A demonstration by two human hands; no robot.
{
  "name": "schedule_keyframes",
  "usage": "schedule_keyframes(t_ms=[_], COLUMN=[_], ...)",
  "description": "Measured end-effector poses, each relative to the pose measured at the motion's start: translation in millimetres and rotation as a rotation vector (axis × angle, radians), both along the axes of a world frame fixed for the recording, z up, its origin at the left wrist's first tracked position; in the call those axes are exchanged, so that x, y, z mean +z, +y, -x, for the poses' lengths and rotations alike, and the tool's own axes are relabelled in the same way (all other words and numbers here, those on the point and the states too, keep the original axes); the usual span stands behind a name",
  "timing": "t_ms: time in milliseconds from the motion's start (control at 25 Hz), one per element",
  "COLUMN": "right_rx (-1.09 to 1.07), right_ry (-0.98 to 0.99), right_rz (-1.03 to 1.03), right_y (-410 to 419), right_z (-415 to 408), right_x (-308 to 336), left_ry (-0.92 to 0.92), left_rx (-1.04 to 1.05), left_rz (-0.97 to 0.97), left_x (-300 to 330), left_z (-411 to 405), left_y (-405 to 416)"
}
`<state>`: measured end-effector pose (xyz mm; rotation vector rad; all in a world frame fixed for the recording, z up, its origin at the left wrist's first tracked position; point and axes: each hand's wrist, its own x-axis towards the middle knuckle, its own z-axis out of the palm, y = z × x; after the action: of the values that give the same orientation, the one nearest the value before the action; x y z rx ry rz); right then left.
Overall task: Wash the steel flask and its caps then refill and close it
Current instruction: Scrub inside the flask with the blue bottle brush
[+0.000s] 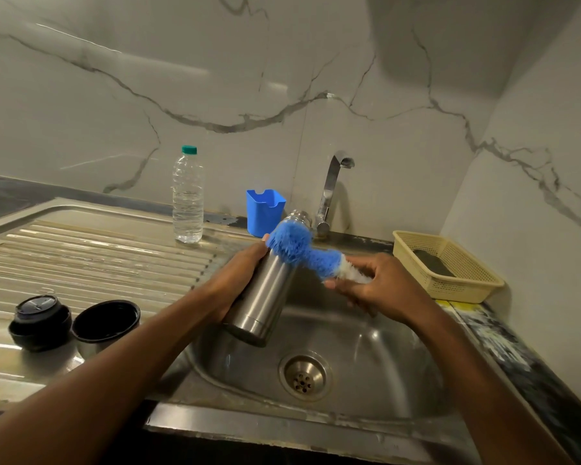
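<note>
**Desk:** Steel and blue bristle, then. What goes in the line for the head camera shot?

**Photographer:** A person scrubs a flask (265, 290) over a kitchen sink (366, 337). The left hand (235, 280) is wrapped round the flask's body, holding it tilted with its open mouth pointing far and right, toward the tap (332, 186). The right hand (376, 283) grips the white end of a blue brush (296, 246), whose head lies against the outside of the flask just below the neck.

**Desk:** And the caps?

**Photographer:** Two black caps (74, 322) sit side by side on the draining board (98, 250), near left, well apart from the flask. A clear water bottle (188, 196) stands at the far edge of the board, with a blue cup (265, 211) beside the tap and a cream basket (450, 263) on the right counter.

**Desk:** Any water running?

**Photographer:** None that I can see from the tap.

**Desk:** What could go wrong?

**Photographer:** My judgement only: a wet, perhaps soapy steel wall held one-handed at a slant could slide out under the brush's sideways push and drop into the basin. Scrubbing only the outside would leave the inside unwashed. The caps look untouched, so they could be forgotten before refilling.
</note>
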<state>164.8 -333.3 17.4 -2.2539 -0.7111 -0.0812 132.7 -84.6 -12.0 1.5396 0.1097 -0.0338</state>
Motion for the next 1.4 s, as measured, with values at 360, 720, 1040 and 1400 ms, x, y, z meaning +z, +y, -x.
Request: schedule_keyframes(t_ms=[360,720,1040,1400], right_rx=[-0.100,-0.015,-0.208,-0.140], right_ry=[-0.088,-0.048,-0.242,-0.278], right_rz=[-0.047,-0.089,-0.199,-0.127], right_y=[-1.0,-2.2,-4.1,-4.2], right_z=[-2.8,0.2,-4.6,0.1], right_x=[-0.6,1.5,3.0,3.4], left_ry=[0.056,-0.248,-0.296,-0.358], left_rx=[-0.074,-0.055,-0.058,0.053], left_rz=[-0.051,-0.268,-0.365,-0.509], left_x=[-4.9,-7.1,-11.1,-16.4], left_z=[-4.0,-2.5,-9.7,-13.6], left_y=[1.7,-0.6,1.6,2.2])
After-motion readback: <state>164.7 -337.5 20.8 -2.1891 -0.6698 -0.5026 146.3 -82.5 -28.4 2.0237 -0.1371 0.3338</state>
